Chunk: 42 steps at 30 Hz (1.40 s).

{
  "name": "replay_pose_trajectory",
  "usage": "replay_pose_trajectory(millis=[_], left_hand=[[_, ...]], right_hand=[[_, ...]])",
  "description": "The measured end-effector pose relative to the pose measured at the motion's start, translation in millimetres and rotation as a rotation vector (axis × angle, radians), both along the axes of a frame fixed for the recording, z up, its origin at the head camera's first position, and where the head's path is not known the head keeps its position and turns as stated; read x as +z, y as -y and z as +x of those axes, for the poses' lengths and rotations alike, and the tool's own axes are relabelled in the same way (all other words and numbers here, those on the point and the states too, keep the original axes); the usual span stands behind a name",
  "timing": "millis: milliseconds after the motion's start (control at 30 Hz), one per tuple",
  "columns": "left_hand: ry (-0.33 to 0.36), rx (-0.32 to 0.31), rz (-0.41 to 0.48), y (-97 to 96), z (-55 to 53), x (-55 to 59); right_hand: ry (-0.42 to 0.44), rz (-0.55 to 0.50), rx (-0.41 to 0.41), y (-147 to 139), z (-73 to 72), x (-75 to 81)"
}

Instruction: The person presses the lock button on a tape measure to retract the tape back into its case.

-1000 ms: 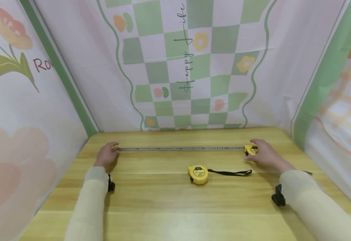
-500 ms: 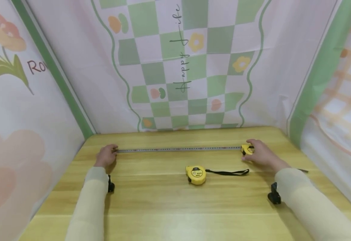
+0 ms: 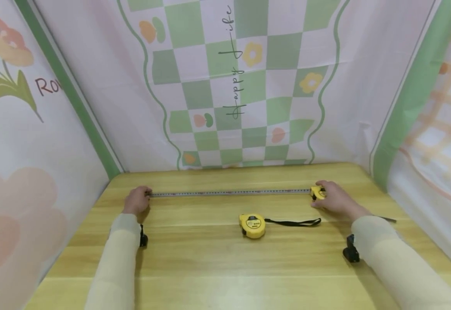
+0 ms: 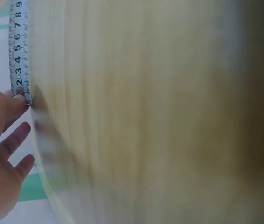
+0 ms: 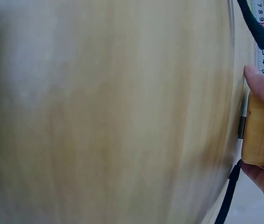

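Cloth-lined booth, homelike in decor; whether in a home or a studio, cannot be told; back cloth [image 3: 206, 92], pale, with green-and-white checks, small fruits, yellow flowers and sideways lettering [image 3: 238, 88] reading "Happy Life"; left cloth [image 3: 12, 137], white, with large peach and pink blooms and a partly hidden word; right cloth [image 3: 438, 159], with orange checks and fruit; green bands [image 3: 66, 88] along the corners; counter [image 3: 194, 254], pale wood-grain, rounded far corners, enclosed by the cloths on three sides.

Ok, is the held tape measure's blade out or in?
Out: the blade stretches from the held yellow case to the left hand.
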<state>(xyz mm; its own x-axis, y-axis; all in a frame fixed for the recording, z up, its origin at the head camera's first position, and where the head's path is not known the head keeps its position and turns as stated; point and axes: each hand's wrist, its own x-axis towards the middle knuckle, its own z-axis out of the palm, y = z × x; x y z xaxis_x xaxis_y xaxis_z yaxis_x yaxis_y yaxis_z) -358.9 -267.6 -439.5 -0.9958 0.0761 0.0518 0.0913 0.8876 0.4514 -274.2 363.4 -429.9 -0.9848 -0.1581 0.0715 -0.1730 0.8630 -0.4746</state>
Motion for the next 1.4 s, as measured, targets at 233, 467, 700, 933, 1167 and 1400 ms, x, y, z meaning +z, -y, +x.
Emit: replay_pose_trajectory(millis=[233,467,700,933,1167,1400], left_hand=[[-0.007,0.02,0.012,-0.5,1.6,2.4],[-0.012,0.015,-0.016,-1.0,3.6,5.0],[-0.024,0.0,-0.054,0.2,4.2,5.2],[-0.046,-0.011,-0.076,3.7,4.1,1.9],[-0.077,-0.026,-0.083,7.5,3.6,1.6],[-0.064,-0.063,-0.034,9.1,5.7,5.2]], right_hand=[[-0.043,0.101,0.036,3,-0.4,1.6],[-0.058,0.193,0.032,6,-0.4,5.3],[-0.054,0.213,0.044,7,-0.9,4.9],[-0.081,0.215,0.069,7,1.1,4.9],[-0.084,0.222,0.075,5,1.9,5.7],[-0.102,0.21,0.069,1,2.1,6.7]])
